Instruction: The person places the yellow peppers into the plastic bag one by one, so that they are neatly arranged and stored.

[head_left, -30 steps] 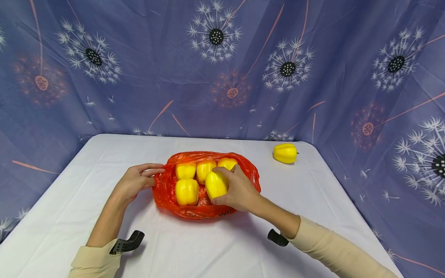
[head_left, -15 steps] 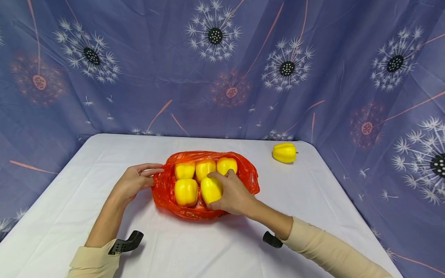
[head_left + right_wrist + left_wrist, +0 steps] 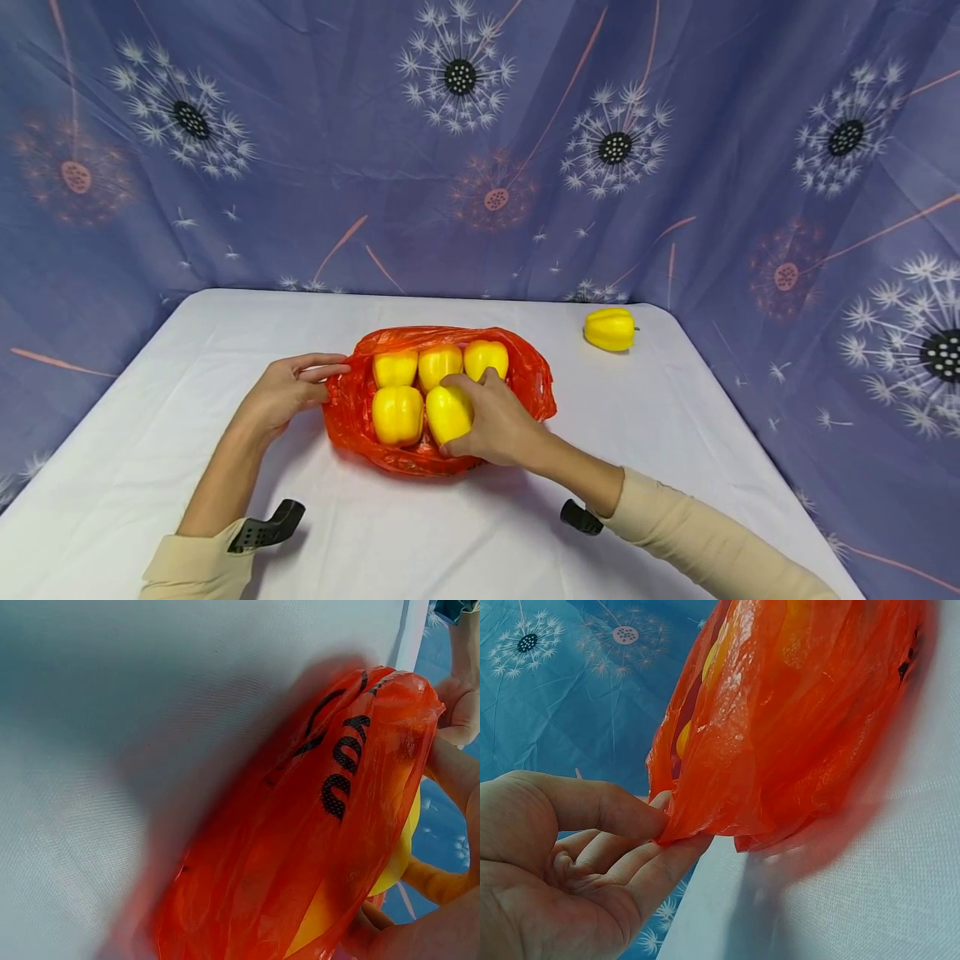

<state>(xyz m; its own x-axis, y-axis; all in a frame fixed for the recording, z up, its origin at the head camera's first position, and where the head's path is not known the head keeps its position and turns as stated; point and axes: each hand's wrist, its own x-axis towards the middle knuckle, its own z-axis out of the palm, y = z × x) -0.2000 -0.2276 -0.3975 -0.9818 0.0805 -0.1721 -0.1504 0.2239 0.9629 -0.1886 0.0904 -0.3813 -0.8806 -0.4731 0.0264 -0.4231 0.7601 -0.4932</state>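
Observation:
A red plastic bag (image 3: 352, 433) lies open on the white table with several yellow bell peppers inside. At its left edge my left hand (image 3: 279, 393) pinches the rim; the left wrist view shows the thin plastic (image 3: 727, 765) between thumb and fingers. My right hand (image 3: 498, 421) reaches into the bag's front right and grips a yellow bell pepper (image 3: 447, 414) between thumb and fingers. Beside that pepper sits another bell pepper (image 3: 397, 415), with a row of others behind them. In the right wrist view the bag's printed side (image 3: 300, 825) covers most of the gripped pepper.
One more yellow bell pepper (image 3: 610, 329) lies on its side at the table's back right. The white cloth-covered table (image 3: 375, 542) ends at a blue dandelion-print curtain (image 3: 337, 150) behind and at both sides.
My right hand has moved left and slightly down with the bell pepper, bringing it alongside the front left one. The left hand keeps its hold on the bag's rim.

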